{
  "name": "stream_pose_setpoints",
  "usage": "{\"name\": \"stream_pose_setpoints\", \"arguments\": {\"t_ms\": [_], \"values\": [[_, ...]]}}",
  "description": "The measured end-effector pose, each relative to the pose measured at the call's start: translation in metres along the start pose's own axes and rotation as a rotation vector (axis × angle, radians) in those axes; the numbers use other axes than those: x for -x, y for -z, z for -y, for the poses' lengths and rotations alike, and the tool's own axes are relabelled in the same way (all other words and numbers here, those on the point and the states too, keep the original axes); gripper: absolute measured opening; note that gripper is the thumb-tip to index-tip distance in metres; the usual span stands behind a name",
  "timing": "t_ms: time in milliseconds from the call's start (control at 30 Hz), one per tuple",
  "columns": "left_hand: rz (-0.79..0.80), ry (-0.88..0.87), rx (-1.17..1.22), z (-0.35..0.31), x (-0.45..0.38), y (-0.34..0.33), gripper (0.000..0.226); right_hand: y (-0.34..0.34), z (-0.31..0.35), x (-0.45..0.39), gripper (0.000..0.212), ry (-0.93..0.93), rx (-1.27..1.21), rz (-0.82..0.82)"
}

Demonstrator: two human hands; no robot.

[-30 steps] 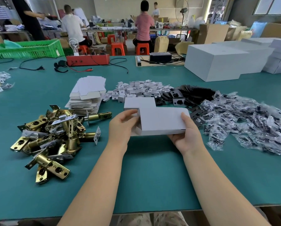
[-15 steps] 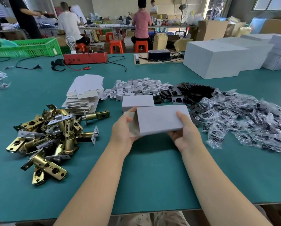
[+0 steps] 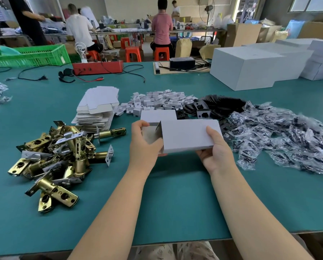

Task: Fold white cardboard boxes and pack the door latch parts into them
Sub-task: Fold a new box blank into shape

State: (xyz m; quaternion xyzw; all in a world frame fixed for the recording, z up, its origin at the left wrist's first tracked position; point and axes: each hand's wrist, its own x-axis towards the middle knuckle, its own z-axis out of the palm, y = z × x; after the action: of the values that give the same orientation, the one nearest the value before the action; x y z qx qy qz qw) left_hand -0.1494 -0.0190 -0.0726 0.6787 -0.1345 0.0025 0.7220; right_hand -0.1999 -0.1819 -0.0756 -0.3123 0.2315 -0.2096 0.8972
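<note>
1. White cardboard box is held above the green table between both hands; since a second ago it has risen slightly, and its left end now stands open with a side flap turned up.
2. Left hand grips the open left end: thumb curled over the far edge, fingers under the box and out of sight.
3. Right hand grips the right end, thumb pressed on the top face, fingers curled beneath.
4. Brass door latches lie heaped at the left, unchanged.
5. Bagged black parts spread at the right.
6. Further back lie a stack of flat box blanks, small white inserts and black plates.
7. Large white cartons stand at the far right; seated workers occupy benches beyond.
</note>
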Motion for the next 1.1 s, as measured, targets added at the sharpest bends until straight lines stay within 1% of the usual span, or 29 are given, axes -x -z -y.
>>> {"name": "stream_pose_setpoints", "arguments": {"t_ms": [67,133,200,267,333,367,400,533,600,667,733,767,800,867,900,933,967,1033,1100], "values": [[-0.050,-0.045,-0.087,0.003,-0.001,0.001,0.037,-0.001,-0.001,0.000,0.009,0.001,-0.009,0.002],[0.004,-0.035,-0.154,0.003,-0.001,0.000,0.029,-0.001,-0.001,-0.001,0.008,0.008,-0.015,0.002],[0.053,-0.034,-0.196,0.003,-0.001,0.000,0.029,0.000,0.000,-0.001,0.007,0.014,-0.016,-0.002],[0.082,-0.084,-0.266,0.003,-0.003,0.002,0.027,0.000,0.000,-0.001,0.007,0.017,-0.025,0.001],[0.157,-0.160,-0.446,0.004,-0.006,0.007,0.025,0.001,0.001,-0.001,0.008,0.024,-0.020,0.029],[0.192,-0.197,-0.545,0.005,-0.007,0.009,0.028,0.001,0.001,-0.001,0.009,0.031,-0.005,0.043],[0.199,-0.228,-0.609,0.006,-0.008,0.010,0.030,0.001,0.001,-0.001,0.011,0.042,0.018,0.048],[0.061,-0.287,-0.682,0.005,-0.006,0.008,0.024,0.000,0.000,-0.002,0.009,0.133,0.139,0.018],[0.022,-0.256,-0.675,0.008,-0.004,0.005,0.034,-0.001,0.000,-0.002,0.007,0.169,0.200,-0.004],[0.016,-0.174,-0.634,0.008,-0.003,0.004,0.049,0.000,0.000,-0.003,0.007,0.186,0.234,-0.015],[0.069,-0.135,-0.533,0.002,-0.002,0.003,0.054,0.000,0.000,-0.004,0.008,0.191,0.244,-0.018],[0.113,-0.114,-0.426,-0.002,-0.002,0.003,0.052,0.000,0.000,-0.004,0.008,0.190,0.249,-0.019],[0.152,-0.065,-0.259,-0.004,-0.002,0.003,0.050,0.001,0.000,-0.004,0.008,0.187,0.247,-0.018],[0.216,0.123,0.120,-0.008,-0.005,0.004,0.049,0.002,0.000,-0.004,0.008,0.181,0.218,-0.018],[0.239,0.197,0.262,-0.009,-0.006,0.005,0.047,0.002,0.000,-0.004,0.008,0.180,0.208,-0.019],[0.251,0.222,0.324,-0.010,-0.008,0.007,0.045,0.002,0.000,-0.004,0.009,0.181,0.212,-0.015],[0.255,0.213,0.333,-0.011,-0.009,0.008,0.042,0.002,0.000,-0.003,0.010,0.180,0.228,-0.005],[0.250,0.143,0.293,-0.010,-0.008,0.007,0.036,0.001,-0.003,-0.001,0.012,0.175,0.260,0.024],[0.240,0.086,0.253,-0.009,-0.005,0.003,0.036,-0.002,-0.007,0.000,0.010,0.174,0.283,0.045]]}}
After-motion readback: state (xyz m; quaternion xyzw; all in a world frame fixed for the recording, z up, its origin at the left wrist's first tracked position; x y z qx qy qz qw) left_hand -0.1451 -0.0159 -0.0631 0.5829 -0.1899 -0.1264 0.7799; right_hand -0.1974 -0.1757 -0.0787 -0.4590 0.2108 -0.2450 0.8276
